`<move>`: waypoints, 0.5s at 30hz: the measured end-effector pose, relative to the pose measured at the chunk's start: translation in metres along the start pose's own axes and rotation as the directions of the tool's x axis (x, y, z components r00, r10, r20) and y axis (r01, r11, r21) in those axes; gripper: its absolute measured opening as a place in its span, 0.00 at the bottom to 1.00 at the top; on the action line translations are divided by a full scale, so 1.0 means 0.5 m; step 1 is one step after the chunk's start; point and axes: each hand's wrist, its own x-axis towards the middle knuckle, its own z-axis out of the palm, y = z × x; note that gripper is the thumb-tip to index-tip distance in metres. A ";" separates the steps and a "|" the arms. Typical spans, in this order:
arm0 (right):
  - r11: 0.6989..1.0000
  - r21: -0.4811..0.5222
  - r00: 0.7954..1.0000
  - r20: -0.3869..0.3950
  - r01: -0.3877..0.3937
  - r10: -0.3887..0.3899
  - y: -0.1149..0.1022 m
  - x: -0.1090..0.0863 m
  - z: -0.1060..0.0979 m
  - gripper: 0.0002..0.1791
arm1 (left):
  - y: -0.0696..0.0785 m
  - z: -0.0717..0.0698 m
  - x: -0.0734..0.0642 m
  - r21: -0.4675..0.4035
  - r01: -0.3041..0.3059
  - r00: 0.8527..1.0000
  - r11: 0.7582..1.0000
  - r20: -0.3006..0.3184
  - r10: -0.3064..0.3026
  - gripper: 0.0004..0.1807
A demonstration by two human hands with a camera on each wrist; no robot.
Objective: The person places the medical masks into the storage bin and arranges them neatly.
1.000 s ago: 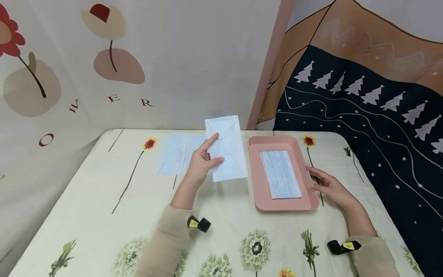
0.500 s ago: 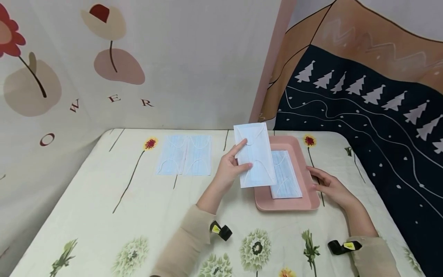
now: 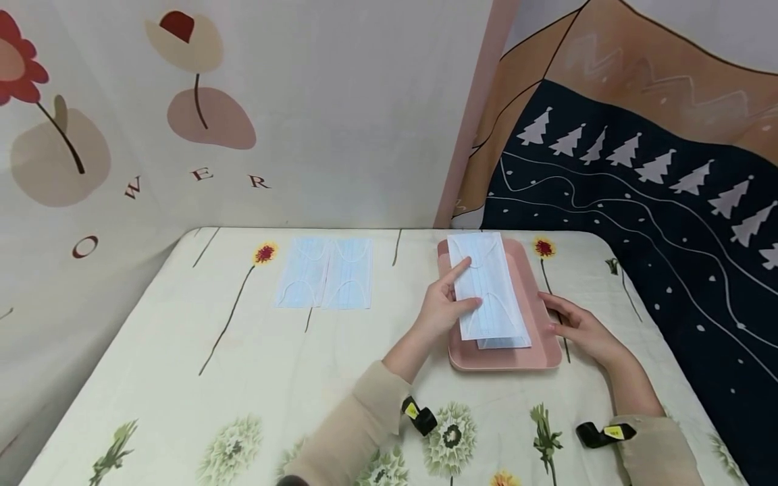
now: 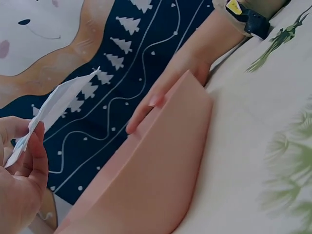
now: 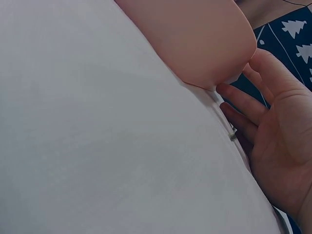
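Observation:
My left hand (image 3: 446, 307) pinches a pale blue face mask (image 3: 489, 287) by its left edge, thumb on top. The mask hangs over a pink tray (image 3: 543, 347), covering most of another face mask (image 3: 504, 343) that lies in it. In the left wrist view, the held mask (image 4: 58, 100) shows nearly edge-on, raised above the rim. My right hand (image 3: 580, 329) rests its fingertips against the tray's right side, fingers loosely bent. The right wrist view shows the thumb and fingers touching near the corner of the tray (image 5: 204, 44).
Two more face masks, a left one (image 3: 302, 273) and a right one (image 3: 348, 273), lie side by side at the back of the table. A flower-print cloth (image 3: 243, 364) covers the table. Behind it rises a printed fabric wall (image 3: 340, 121).
My left hand has carried its face mask rightward, from beside the tray to over it, and lowered it. The two masks at the back are now uncovered. My right hand has stayed at the tray.

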 end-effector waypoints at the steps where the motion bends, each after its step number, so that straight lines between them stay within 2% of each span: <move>1: 1.000 0.001 1.000 0.001 0.002 -0.002 0.001 0.000 0.000 0.34 | -0.003 0.004 0.002 0.005 -0.002 1.000 1.000 0.000 0.002 0.41; 7: 1.000 0.013 1.000 -0.002 0.019 -0.019 0.002 0.000 -0.001 0.33 | -0.018 0.030 0.014 0.034 -0.004 1.000 0.999 -0.010 0.004 0.41; 15: 1.000 0.006 1.000 -0.003 0.001 -0.001 0.003 0.002 0.000 0.34 | -0.042 0.056 0.023 0.010 0.101 0.993 0.995 -0.061 -0.100 0.42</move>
